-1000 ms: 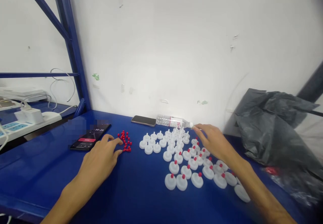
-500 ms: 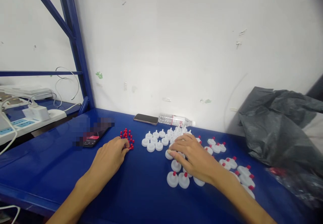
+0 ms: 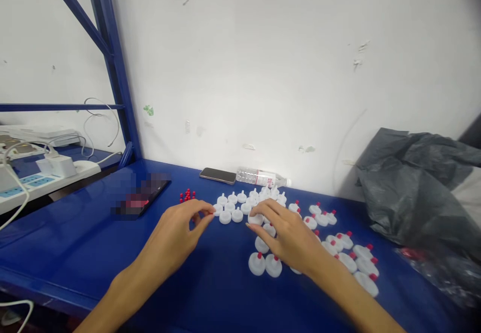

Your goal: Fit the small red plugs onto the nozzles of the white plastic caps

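Note:
My left hand (image 3: 184, 223) is closed in a pinch over the blue table, with a trace of a small red cap at its fingertips. Behind it lies a cluster of loose red caps (image 3: 188, 196). Thumb and fingers of my right hand (image 3: 280, 228) curl around a white round plastic lid (image 3: 256, 219), whose top is partly hidden. Beyond both hands stand several white lids with bare spouts (image 3: 232, 198). Closer to me and to the right are white lids with red caps on their spouts (image 3: 257, 264); my right hand and forearm cover some of them.
A phone (image 3: 218, 175) and a clear plastic bottle (image 3: 261, 177) lie along the wall. To the left are a dark, partly blurred-out phone (image 3: 150, 195) and a white power strip (image 3: 48, 179). A grey plastic bag (image 3: 413, 183) fills the table's right side.
My left hand has moved right from the red caps towards the white lids, its fingers pinched. My right hand's grip now frames a white lid, tipped up slightly.

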A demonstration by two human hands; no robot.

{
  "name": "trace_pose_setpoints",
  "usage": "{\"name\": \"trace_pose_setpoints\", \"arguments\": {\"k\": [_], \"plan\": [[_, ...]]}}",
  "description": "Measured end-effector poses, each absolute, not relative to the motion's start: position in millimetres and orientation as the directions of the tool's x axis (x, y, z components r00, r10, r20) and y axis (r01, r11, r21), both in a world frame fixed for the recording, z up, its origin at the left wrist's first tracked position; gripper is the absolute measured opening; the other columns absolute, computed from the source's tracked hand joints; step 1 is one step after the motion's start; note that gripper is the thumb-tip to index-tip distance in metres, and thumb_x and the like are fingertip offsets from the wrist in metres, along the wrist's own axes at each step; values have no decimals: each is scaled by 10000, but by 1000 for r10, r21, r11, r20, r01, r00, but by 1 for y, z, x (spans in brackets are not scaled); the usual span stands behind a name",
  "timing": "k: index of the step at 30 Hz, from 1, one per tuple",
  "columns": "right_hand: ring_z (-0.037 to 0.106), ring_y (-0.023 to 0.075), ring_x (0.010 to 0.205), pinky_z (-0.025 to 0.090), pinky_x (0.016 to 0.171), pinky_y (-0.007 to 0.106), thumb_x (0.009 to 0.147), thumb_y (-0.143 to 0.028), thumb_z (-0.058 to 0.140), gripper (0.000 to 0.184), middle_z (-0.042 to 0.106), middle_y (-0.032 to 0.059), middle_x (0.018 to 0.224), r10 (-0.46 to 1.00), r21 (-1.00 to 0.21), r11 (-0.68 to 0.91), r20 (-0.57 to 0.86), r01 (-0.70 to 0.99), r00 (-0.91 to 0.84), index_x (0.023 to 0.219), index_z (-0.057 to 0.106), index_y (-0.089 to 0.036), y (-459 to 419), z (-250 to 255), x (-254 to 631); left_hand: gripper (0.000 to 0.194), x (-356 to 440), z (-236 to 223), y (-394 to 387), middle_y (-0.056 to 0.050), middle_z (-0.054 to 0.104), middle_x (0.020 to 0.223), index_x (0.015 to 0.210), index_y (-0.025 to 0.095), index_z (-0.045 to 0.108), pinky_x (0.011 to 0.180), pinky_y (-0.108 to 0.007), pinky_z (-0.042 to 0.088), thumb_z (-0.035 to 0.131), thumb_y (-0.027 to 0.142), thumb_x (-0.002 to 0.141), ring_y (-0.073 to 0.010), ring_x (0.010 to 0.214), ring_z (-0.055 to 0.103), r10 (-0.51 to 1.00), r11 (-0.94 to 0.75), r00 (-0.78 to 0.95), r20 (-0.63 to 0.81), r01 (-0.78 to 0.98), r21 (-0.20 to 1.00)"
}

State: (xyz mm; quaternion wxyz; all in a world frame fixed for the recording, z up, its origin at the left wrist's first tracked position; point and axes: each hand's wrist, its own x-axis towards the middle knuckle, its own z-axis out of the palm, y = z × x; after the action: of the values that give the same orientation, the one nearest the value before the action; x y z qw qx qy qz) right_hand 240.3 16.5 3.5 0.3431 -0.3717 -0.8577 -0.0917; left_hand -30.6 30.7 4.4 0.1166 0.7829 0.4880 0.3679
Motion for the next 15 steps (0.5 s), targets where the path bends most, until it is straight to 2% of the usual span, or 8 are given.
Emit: {"name": "trace_pose_setpoints", "arguments": {"k": [2, 6, 11, 15], "plan": [[781, 219, 954, 690, 839, 379, 1032, -221, 565, 144, 760, 54, 1101, 554, -88, 731, 655, 677, -514, 1140, 653, -257, 13, 4, 235, 198, -24, 3, 27, -6, 805, 938, 1014, 261, 794, 749, -301, 553, 609, 324, 985, -181, 772, 712, 810, -572, 293, 508, 588, 572], [767, 253, 1087, 677, 948, 441, 1019, -191, 567, 227, 780, 57, 1114, 467, -24, 776, 694, 630, -548, 1231, 589, -270, 10, 3, 229, 157, -12, 0, 21, 2, 794, 915, 1011, 264, 793, 758, -279, 576, 637, 268, 1000, -163, 766, 715, 739, -668, 348, 577, 492, 559], [772, 246, 1044, 692, 916, 427, 1003, -190, 600, 354, 791, 51, 1088, 425, -34, 812, 719, 582, -550, 1340, 540, -280, 8, 2, 226, 148, -6, -8, 19, 13, 780, 905, 1029, 274, 780, 747, -262, 600, 645, 216, 1008, -146, 714, 706, 664, -741, 379, 644, 448, 500], [768, 244, 1020, 691, 921, 421, 998, -191, 613, 404, 789, 54, 1066, 437, -23, 804, 699, 594, -566, 1386, 522, -262, 7, 1, 226, 144, -3, -15, 18, 3, 783, 941, 1052, 278, 772, 736, -261, 611, 645, 221, 1018, -155, 754, 735, 606, -783, 381, 699, 441, 438]]}}
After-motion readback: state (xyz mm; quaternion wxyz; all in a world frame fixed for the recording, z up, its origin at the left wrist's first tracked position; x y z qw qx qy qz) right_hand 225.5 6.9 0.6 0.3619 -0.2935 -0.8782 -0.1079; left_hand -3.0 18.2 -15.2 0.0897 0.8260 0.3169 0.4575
